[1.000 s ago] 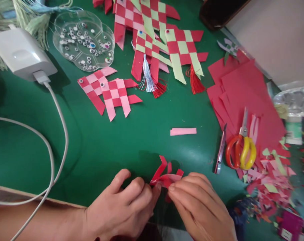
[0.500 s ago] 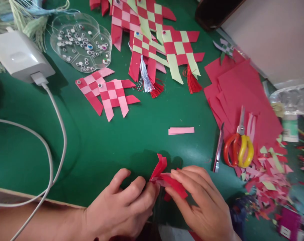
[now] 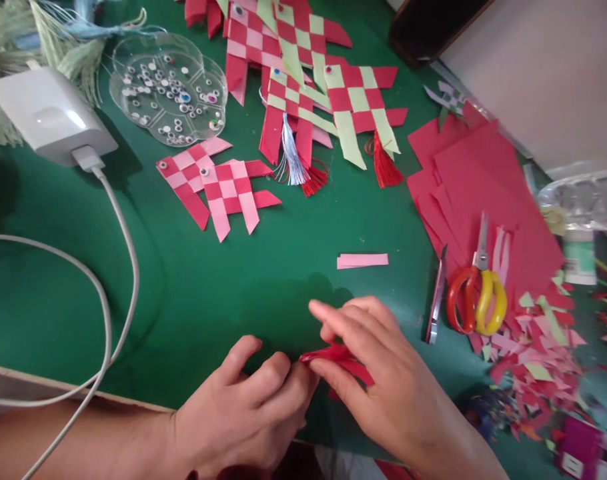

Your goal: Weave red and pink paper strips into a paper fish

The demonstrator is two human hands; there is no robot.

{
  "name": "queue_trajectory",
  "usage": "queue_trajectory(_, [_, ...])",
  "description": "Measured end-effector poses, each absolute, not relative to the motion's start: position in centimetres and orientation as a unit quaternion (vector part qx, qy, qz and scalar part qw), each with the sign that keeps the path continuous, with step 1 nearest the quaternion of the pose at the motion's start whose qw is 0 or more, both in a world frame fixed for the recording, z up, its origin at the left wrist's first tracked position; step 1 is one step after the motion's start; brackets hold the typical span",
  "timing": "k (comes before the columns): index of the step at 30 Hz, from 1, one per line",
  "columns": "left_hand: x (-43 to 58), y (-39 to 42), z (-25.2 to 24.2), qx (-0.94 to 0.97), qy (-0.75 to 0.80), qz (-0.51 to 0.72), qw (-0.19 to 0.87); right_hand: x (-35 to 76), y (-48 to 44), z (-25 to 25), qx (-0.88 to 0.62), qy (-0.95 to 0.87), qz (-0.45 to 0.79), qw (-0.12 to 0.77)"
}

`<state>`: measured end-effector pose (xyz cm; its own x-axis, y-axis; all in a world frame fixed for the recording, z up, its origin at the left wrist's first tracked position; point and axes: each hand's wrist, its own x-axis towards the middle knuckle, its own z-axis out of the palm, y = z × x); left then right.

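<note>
Paper [image 3: 333,353]: red strips
Left hand [image 3: 248,407]: pinching paper
Right hand [image 3: 383,380]: touching paper, can't tell if gripping

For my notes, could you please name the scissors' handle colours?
One handle is orange-red, the other yellow, as the head view shows.

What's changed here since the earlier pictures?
The right hand has moved left over the red paper, toward the left hand, and its grip has opened wider. The strip ends that stuck up no longer show. The left hand still holds the paper; the pink strip and scissors stayed put.
</note>
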<state>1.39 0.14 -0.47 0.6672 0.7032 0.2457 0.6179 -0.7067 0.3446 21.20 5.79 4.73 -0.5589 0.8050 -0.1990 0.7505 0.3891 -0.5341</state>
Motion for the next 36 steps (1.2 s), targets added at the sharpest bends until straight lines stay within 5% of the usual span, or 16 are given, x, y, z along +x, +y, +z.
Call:
queue_trajectory(26, [1.6, 0.5, -0.1, 0.9, 0.372, 0.169, 0.152, 22.2, 2.0, 5.9, -0.421, -0.872, 0.205, 0.144])
queue_trajectory(36, [1.4, 0.3, -0.3, 0.905, 0.374, 0.169, 0.11, 24.5, 1.4, 4.6, -0.551, -0.798, 0.162, 0.182])
